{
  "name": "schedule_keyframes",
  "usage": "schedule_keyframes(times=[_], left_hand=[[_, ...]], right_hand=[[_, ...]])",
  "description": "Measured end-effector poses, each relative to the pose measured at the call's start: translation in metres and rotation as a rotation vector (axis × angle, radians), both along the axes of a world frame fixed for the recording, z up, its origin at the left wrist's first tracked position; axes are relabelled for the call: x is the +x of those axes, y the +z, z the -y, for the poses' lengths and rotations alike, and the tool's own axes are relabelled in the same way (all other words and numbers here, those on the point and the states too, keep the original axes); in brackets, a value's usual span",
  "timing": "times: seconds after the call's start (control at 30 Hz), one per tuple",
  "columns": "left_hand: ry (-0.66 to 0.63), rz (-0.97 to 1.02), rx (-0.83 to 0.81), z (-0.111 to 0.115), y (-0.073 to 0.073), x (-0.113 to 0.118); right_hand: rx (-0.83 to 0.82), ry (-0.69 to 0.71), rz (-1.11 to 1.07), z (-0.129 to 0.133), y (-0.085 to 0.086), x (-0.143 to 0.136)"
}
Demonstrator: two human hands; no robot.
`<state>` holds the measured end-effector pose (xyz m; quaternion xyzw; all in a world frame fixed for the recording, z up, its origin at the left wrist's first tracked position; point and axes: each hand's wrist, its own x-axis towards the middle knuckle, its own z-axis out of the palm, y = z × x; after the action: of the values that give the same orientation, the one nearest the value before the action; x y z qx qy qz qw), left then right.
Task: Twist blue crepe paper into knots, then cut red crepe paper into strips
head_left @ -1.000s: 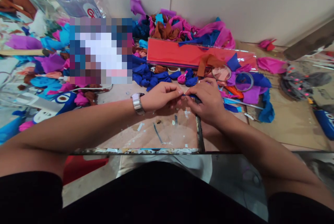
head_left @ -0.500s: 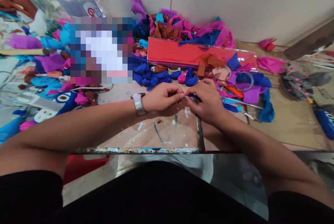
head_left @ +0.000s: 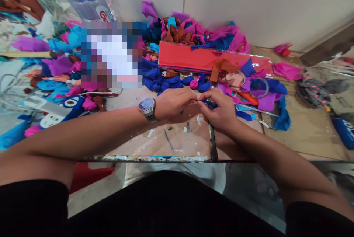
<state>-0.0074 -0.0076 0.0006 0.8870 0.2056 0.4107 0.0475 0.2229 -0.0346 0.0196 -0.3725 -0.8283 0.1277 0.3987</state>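
In the head view my right hand [head_left: 219,108] is closed around a small dark blue cloth-like piece [head_left: 209,103], which shows between thumb and fingers. My left hand [head_left: 174,103], with a metal wristwatch [head_left: 147,106] on its wrist, is palm down in a pinch. Its fingertips meet those of my right hand at the end of the blue piece; what they grip is too small to make out. Just beyond the hands lie several knotted blue cloth-like bundles [head_left: 168,83] and a pink one [head_left: 194,83].
A flat red pack [head_left: 185,55] in clear wrap lies behind the hands. Rings of tape [head_left: 259,88] and coloured scraps sit to the right, near cardboard [head_left: 304,126]. At left stand a plastic bottle [head_left: 88,3] and heaped scraps. The table's front edge [head_left: 166,159] is close.
My left hand has rolled over, so its back and the watch face now turn up. Its fingertips stay against my right hand. The view has shifted slightly.
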Motion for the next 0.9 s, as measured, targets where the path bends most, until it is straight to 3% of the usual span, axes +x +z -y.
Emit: schedule_keyframes(times=[0.33,0.7,0.9], left_hand=[[0.082,0.086,-0.304,0.003,0.007,-0.001],[0.065,0.223,-0.564,0.017,0.011,0.005],[0.028,0.306,-0.711,0.016,0.009,0.007]], right_hand=[[0.000,0.012,-0.002,0.000,-0.001,0.001],[0.020,-0.034,-0.065,0.000,-0.004,-0.002],[-0.070,-0.071,-0.115,-0.001,-0.005,-0.003]])
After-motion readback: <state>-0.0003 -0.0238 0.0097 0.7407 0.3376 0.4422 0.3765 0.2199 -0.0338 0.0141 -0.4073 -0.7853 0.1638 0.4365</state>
